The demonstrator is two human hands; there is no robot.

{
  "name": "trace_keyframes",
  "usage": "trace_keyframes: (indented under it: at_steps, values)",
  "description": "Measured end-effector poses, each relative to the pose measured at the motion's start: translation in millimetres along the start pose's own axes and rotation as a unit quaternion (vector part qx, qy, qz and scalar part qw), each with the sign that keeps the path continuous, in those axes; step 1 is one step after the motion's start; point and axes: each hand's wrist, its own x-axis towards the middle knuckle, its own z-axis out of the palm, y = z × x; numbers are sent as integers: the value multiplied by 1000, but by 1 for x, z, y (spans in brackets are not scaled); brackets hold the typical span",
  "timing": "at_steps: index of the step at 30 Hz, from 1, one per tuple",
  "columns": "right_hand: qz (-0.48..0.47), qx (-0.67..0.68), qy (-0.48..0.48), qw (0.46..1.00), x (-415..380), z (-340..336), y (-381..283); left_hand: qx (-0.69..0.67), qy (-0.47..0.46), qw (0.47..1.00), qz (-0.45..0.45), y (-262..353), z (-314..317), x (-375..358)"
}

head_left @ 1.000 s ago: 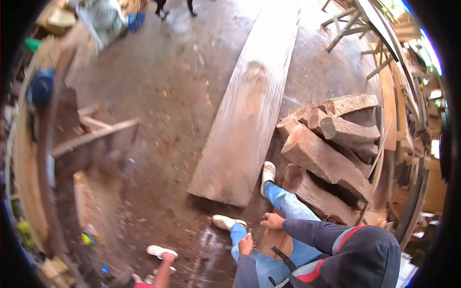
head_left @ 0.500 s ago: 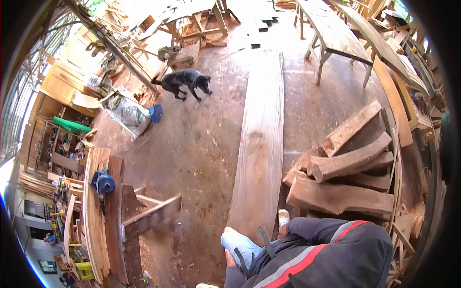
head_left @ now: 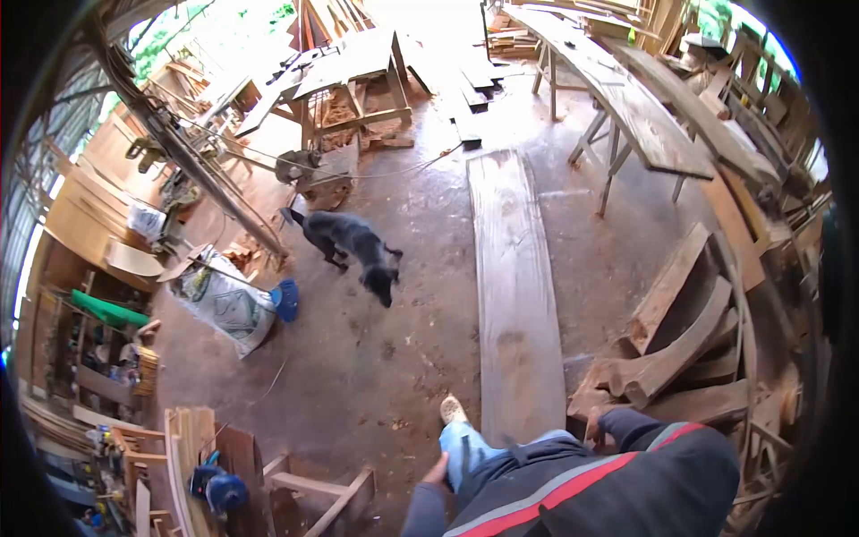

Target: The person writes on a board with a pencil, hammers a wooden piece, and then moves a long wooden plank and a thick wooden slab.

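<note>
My left hand [head_left: 437, 469] hangs beside my left thigh, its fingers stretched out along the jeans [head_left: 465, 452] and nothing in them. On the other side, my right hand [head_left: 594, 424] is low by my hip, partly covered by the dark sleeve; its fingers are too small and shaded to read. A long, wide wooden plank [head_left: 517, 277] lies flat on the floor, running away from my feet. Nearest to my right hand is a stack of rough, curved timber pieces [head_left: 684, 345]. My left shoe [head_left: 453, 410] stands on the floor just left of the plank.
A black dog [head_left: 353, 246] stands ahead on the left, head lowered. Near it are a white sack [head_left: 224, 300] and a blue dustpan-like object [head_left: 284, 300]. A blue power tool [head_left: 219, 488] sits by boards at lower left. A long trestle table [head_left: 626, 98] stands at back right.
My view has shifted and tilted up, and my left foot has stepped forward beside the plank. The dog has turned its head toward me. Both hands stay low at my sides.
</note>
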Motion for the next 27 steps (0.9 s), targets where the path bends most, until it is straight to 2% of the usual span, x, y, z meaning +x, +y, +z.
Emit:
trace_keyframes:
  at_steps: [1, 2, 4, 5, 6, 7, 8, 10, 11, 12, 14, 15, 16, 17, 18, 19, 20, 22, 23, 26, 27]
  values:
    - [0, 7, 46, 999, -122, -2, -31, 102, 94, 986, -91, 45, -45, 31]
    - [-33, -16, 94, 995, -183, -9, -59, 117, 32, 990, -68, 91, -32, 4]
    - [-121, -77, 144, 979, -138, -22, -79, 122, 8, 990, 64, 159, -23, -6]
    - [-125, -66, 137, 980, -141, -20, -102, 55, -20, 991, 116, 192, -10, -10]
    - [-176, 227, 144, 947, -150, -23, -130, -11, -49, 984, 170, 228, 9, -11]
    - [-209, 499, 140, 829, -158, -30, -152, -47, -76, 976, 198, 263, 20, -6]
    - [-213, 507, 138, 824, -163, -41, -167, -37, -75, 977, 196, 294, 24, 8]
    - [-301, 607, 98, 729, -175, -71, -200, 52, 44, 978, 198, 363, 40, 43]
    - [-312, 611, 100, 721, -185, -95, -215, 92, 107, 973, 183, 391, 45, 66]
    - [-256, 562, 81, 782, -199, -122, -227, 196, 170, 951, 165, 417, 50, 84]
    - [-139, 443, 46, 884, -215, -185, -247, 404, 267, 864, 138, 467, 31, 146]
    - [-147, 423, 44, 893, -188, -217, -256, 569, 273, 757, 172, 484, 13, 172]
    - [-155, 404, 46, 900, -165, -256, -267, 711, 271, 617, 200, 516, 18, 195]
    - [-188, 406, 37, 893, -182, -296, -278, 663, 283, 663, 202, 529, 61, 163]
    - [-172, 381, 61, 906, -138, -337, -285, 664, 250, 678, 191, 550, 65, 172]
    - [-155, 355, 84, 918, -88, -378, -290, 548, 235, 779, 194, 553, 48, 198]
    - [-137, 328, 106, 929, -42, -419, -295, 587, 221, 761, 165, 568, 40, 207]
    - [-205, 206, 186, 939, -108, -504, -325, 667, 173, 712, 136, 583, 64, 197]
    - [-245, 180, 235, 923, -151, -539, -348, 670, 157, 716, 119, 602, 76, 191]
    - [-308, 244, 320, 862, -283, -634, -420, 604, 117, 786, 62, 678, 136, 181]
    - [-329, 258, 295, 859, -291, -674, -439, 557, 107, 822, 54, 707, 158, 186]
